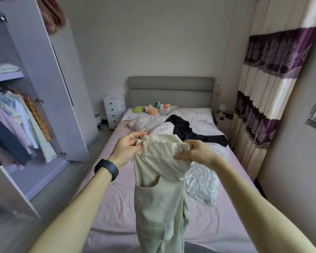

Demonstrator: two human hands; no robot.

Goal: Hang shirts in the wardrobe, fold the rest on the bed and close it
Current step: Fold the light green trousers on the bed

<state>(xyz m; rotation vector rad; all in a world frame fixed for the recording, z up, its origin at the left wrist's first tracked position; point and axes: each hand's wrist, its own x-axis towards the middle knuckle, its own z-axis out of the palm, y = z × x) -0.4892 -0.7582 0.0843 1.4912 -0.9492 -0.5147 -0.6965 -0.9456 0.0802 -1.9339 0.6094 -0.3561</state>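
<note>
I hold up a pair of beige trousers (159, 194) by the waistband over the foot of the bed (102, 194). My left hand (127, 148) pinches the waistband's left end. The right end is pinched by my right hand (193, 152). The trouser legs hang straight down. A black garment (184, 129) lies crumpled on the pink sheet further up the bed. To the left the wardrobe (44, 88) stands with its doors open, and several shirts (22, 121) hang on its rail.
A floral duvet (202, 181) and pillows (146, 123) lie on the bed, with soft toys (153, 108) by the grey headboard. A white drawer unit (114, 111) stands left of the bed. Purple and cream curtains (266, 88) hang on the right.
</note>
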